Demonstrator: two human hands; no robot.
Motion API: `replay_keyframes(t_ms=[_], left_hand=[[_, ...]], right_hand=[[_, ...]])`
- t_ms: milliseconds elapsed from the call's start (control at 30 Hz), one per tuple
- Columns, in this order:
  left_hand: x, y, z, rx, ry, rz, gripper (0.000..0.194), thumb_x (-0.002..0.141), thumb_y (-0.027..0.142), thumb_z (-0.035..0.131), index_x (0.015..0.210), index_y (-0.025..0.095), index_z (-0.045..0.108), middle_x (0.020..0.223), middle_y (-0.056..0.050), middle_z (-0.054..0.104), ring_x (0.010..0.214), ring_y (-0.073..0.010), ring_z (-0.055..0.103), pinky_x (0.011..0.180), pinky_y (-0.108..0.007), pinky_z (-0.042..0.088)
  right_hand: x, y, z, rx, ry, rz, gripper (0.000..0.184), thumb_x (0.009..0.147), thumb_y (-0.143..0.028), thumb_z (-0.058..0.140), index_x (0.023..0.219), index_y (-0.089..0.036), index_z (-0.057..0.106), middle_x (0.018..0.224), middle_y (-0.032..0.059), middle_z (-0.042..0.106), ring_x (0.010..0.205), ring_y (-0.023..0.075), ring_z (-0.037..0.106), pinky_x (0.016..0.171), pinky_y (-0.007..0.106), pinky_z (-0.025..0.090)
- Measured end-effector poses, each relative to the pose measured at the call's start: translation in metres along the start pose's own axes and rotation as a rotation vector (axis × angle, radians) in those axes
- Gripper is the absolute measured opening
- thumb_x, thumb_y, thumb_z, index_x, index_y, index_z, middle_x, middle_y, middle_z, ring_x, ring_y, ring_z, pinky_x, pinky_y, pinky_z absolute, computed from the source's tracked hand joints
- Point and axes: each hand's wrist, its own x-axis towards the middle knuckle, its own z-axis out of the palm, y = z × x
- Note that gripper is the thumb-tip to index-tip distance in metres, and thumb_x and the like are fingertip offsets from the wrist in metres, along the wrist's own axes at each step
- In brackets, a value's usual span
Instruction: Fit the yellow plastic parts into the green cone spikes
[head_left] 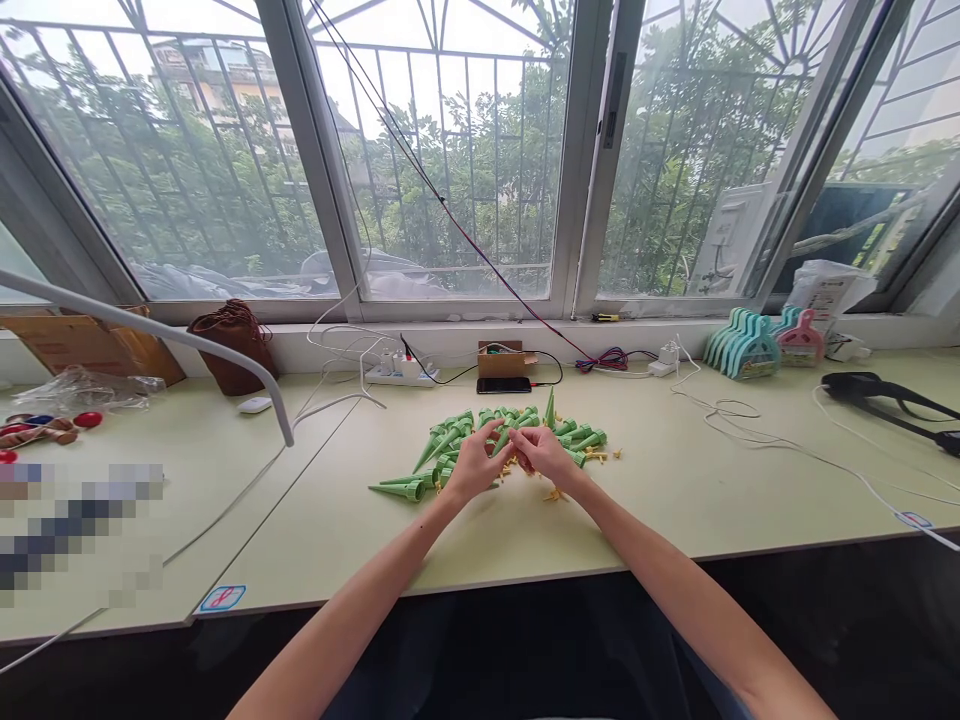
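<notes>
My left hand (474,466) is closed around a green cone-shaped plastic spike (501,440), held just above the table. Right beside it, my right hand (545,456) has its fingers pinched together at the same spike; whatever is between those fingertips is too small and hidden to make out. A heap of similar green spikes (450,435) spreads behind and to both sides of my hands, one of them standing upright (550,408). Small yellow plastic pieces (555,494) lie under and around my hands, partly covered by them.
A phone (504,385) on a cable lies before a small cardboard box (501,356). White cables (739,425) cross the right side. Teal hangers (742,345) and black goggles (885,395) are at right. A grey curved tube (225,352) reaches in from the left, near a brown pouch (234,348).
</notes>
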Motion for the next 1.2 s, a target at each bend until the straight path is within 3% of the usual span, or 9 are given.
replay_keyframes(t_ms=[300, 633, 933, 1200], left_hand=[[0.0009, -0.0014, 0.0003, 0.058, 0.036, 0.027, 0.040, 0.086, 0.042, 0.058, 0.112, 0.014, 0.068, 0.090, -0.009, 0.071, 0.074, -0.0173, 0.064, 0.069, -0.028, 0.051], [-0.0007, -0.0016, 0.0021, -0.104, 0.053, 0.032, 0.033, 0.082, 0.035, 0.063, 0.107, 0.016, 0.072, 0.070, -0.005, 0.070, 0.069, -0.0188, 0.066, 0.066, -0.029, 0.054], [-0.0008, -0.0044, 0.0025, -0.009, 0.034, 0.072, 0.029, 0.086, 0.026, 0.055, 0.109, 0.017, 0.070, 0.084, -0.007, 0.072, 0.072, -0.0181, 0.065, 0.069, -0.030, 0.054], [-0.0009, -0.0062, 0.0023, 0.068, 0.023, 0.147, 0.030, 0.087, 0.018, 0.050, 0.110, 0.017, 0.068, 0.103, -0.009, 0.072, 0.090, -0.0208, 0.065, 0.083, -0.033, 0.052]], right_hand=[[-0.0007, -0.0007, 0.0010, 0.018, -0.027, -0.009, 0.050, 0.089, -0.062, 0.047, 0.065, -0.018, 0.052, 0.046, -0.0046, 0.047, 0.037, 0.0079, 0.040, 0.038, 0.021, 0.032], [-0.0009, -0.0017, 0.0011, 0.009, -0.021, -0.003, 0.048, 0.090, -0.058, 0.048, 0.062, -0.018, 0.051, 0.045, -0.0040, 0.047, 0.038, 0.0083, 0.040, 0.039, 0.022, 0.033], [-0.0013, -0.0041, 0.0023, 0.010, -0.023, 0.010, 0.047, 0.089, -0.057, 0.048, 0.063, -0.018, 0.052, 0.046, -0.0041, 0.047, 0.038, 0.0085, 0.040, 0.040, 0.022, 0.034], [-0.0019, -0.0060, 0.0036, 0.010, -0.008, -0.006, 0.048, 0.089, -0.056, 0.048, 0.059, -0.018, 0.051, 0.044, -0.0035, 0.046, 0.038, 0.0085, 0.041, 0.039, 0.022, 0.032]])
